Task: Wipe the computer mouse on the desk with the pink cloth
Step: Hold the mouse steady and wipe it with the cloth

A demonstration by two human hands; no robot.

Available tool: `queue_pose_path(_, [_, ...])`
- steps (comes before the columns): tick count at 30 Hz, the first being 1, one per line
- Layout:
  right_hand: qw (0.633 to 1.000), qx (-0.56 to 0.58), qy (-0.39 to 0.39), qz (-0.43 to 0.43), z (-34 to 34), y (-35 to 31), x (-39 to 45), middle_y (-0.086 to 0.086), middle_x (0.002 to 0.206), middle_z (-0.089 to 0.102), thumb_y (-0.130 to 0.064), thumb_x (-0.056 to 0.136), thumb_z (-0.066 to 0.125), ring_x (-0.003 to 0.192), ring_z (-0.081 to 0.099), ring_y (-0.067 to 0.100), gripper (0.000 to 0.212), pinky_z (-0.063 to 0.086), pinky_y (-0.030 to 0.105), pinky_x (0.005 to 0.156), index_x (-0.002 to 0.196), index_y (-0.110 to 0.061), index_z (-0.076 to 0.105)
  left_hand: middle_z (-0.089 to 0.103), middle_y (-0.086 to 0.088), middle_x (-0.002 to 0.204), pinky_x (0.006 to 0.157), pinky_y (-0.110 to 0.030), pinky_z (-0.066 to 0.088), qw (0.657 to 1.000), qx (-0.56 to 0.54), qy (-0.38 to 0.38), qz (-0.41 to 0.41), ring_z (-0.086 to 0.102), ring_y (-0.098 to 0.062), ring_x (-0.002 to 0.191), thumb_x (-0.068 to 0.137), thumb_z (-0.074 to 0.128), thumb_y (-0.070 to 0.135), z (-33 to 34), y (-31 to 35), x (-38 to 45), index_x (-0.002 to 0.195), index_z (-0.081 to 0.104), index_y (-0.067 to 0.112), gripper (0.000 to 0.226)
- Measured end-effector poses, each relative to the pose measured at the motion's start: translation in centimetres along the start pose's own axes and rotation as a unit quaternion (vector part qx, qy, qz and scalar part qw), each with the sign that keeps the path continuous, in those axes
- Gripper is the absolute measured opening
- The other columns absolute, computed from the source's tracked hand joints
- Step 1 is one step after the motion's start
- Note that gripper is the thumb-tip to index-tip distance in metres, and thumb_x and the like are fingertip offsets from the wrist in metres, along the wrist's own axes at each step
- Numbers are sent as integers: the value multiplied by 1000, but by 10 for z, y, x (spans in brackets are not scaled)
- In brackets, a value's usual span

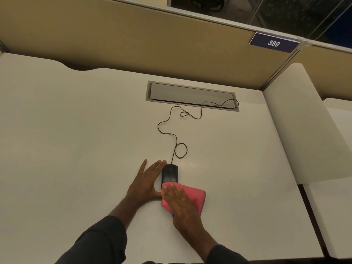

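Observation:
A black wired computer mouse [170,173] lies on the white desk [76,149], its front pointing away from me. My left hand [146,182] rests flat on the desk against the mouse's left side, fingers stretched out and thumb near its rear. My right hand [181,204] presses the folded pink cloth [194,197] down over the rear end of the mouse, fingers lying on top of the cloth. The front half of the mouse stays uncovered.
The mouse's thin black cable [171,130] loops across the desk to a grey cable hatch [192,96]. A tan partition wall [133,44] with a blue sign reading 386 [273,43] stands behind. A white side divider [304,130] borders the right.

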State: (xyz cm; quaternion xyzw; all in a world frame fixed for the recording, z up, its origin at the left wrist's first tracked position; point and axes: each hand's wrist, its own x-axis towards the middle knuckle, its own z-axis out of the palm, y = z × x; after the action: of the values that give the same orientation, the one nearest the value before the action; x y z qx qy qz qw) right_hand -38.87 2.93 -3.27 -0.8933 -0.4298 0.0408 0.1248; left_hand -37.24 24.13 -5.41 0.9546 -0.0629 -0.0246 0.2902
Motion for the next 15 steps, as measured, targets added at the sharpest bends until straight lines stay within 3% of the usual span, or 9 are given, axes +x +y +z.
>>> queue_pose_path(5, [999,2,-48,20,0,-2,-5,4,148,45,-9,64,83,145,21,19,91,-2,36,120,144,-14,40,23,5,162,125,-44,-4,1000,-8,10,6,11,-3,150,72,50,91,3,-2,0,159,17,21,117])
queue_pose_path(8, [997,20,-65,23,3,-2,-10,-1,158,24,-10,67,81,149,7,16,106,-6,32,120,153,-16,19,26,4,162,125,-46,-2,1000,-1,4,8,10,-2,151,72,54,88,3,-3,0,159,16,21,116])
queue_pose_path(10, [997,25,-66,30,7,-1,-12,-4,163,7,-9,73,77,150,7,15,108,-6,32,120,155,-21,9,28,3,162,125,-45,-3,1000,1,3,5,10,-2,151,72,55,87,3,-3,0,160,16,21,116])
queue_pose_path(15, [998,9,-54,24,12,-1,-12,-6,163,-2,-17,71,81,150,5,16,114,-6,32,120,156,-20,5,27,1,163,124,-44,-5,1000,7,-3,-2,9,-2,150,71,55,88,1,0,-1,160,15,23,117])
